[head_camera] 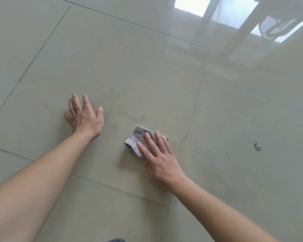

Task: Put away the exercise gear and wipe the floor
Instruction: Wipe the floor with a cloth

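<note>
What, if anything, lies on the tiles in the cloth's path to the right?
A small grey object lies on the floor right of the cloth under the right hand, with dark specks nearby. The left hand rests apart.

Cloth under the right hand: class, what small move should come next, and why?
Probably slide the cloth forward-left under the right hand, since faint smudges mark the floor just beyond it. The left hand is flat on the tile, bracing.
</note>
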Demonstrator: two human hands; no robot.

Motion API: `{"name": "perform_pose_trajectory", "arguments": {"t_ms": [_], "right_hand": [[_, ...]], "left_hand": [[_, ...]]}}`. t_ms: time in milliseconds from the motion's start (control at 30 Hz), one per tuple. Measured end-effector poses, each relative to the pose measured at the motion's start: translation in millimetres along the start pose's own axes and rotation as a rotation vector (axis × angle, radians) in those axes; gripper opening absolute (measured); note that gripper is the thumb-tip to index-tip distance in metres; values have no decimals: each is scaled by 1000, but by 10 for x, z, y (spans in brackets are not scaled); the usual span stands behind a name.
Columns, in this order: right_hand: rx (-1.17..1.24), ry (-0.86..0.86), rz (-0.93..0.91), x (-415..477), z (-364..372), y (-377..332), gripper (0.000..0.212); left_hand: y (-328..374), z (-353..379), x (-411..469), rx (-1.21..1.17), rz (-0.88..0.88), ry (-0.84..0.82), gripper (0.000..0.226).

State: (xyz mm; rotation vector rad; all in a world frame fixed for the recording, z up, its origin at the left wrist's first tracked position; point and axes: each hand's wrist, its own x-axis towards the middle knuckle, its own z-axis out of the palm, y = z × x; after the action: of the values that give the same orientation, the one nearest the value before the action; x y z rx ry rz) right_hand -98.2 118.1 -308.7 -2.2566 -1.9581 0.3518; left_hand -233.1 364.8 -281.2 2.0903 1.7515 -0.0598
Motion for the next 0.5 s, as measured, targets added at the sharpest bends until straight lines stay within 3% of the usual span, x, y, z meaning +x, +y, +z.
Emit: {"name": "perform_pose_trajectory", "arguments": {"t_ms": [133,200,267,400,433,500], "right_hand": [[-51,-174,-459,26,-233,448,54],[-114,-130,-439,190,-327,994,51],[-118,15,-65,445,-392,1550,53],[173,277,1114,856,-604,1742,57],[199,303,1200,964,-603,1582,58],[199,303,985,1134,-438,1151,60]], "left_hand": [[283,12,299,25,-43,2,76],[307,17,414,42,-97,-26,77],[275,62,492,91,-103,-92,75],[157,97,501,112,-95,-171,73],[152,95,510,115,-98,-182,73],[159,71,526,115,-110,-202,72]]}}
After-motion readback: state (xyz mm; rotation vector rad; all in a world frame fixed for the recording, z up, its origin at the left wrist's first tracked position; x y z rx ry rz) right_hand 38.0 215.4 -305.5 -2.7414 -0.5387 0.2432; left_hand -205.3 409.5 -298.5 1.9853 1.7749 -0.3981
